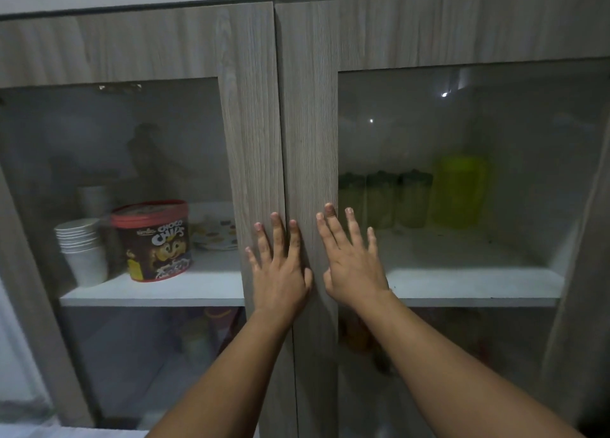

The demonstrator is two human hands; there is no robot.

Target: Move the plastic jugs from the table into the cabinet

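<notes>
- Both doors of the cabinet (pixel 251 114) are shut, wood-grain frames meeting at a seam down the middle; glass panes either side
- Left hand (pixel 280 266) lies flat on the left door's (pixel 254 140) inner frame, fingers spread and pointing up, gripping nothing; its forefinger sits right on the seam
- Right hand (pixel 353 262) is flat too, on the right door's (pixel 310 133) frame just beside the seam, fingers fanned wide, palm to the wood, nothing in its grasp; the outer fingers reach over the edge of the glass
- The two hands are close together, thumbs nearly meeting but apart; both forearms reach up from the bottom of the view
- Behind the right pane, on the white shelf (pixel 475 285), stands a yellow-green jug (pixel 460 191), upright, towards the back; dim through the glass
- Just left of it, a row of three jars (pixel 383 199) with dark lids, side by side, upright; whether they touch the jug I cannot tell
- Behind the left pane, same shelf level: a red-lidded Choco Chips tub (pixel 153 239) near the front; a stack of white cups (pixel 81 249) just left of it; patterned plates (pixel 216 233) behind, to its right
- Lower shelf holds coloured shapes, too blurred to name
</notes>
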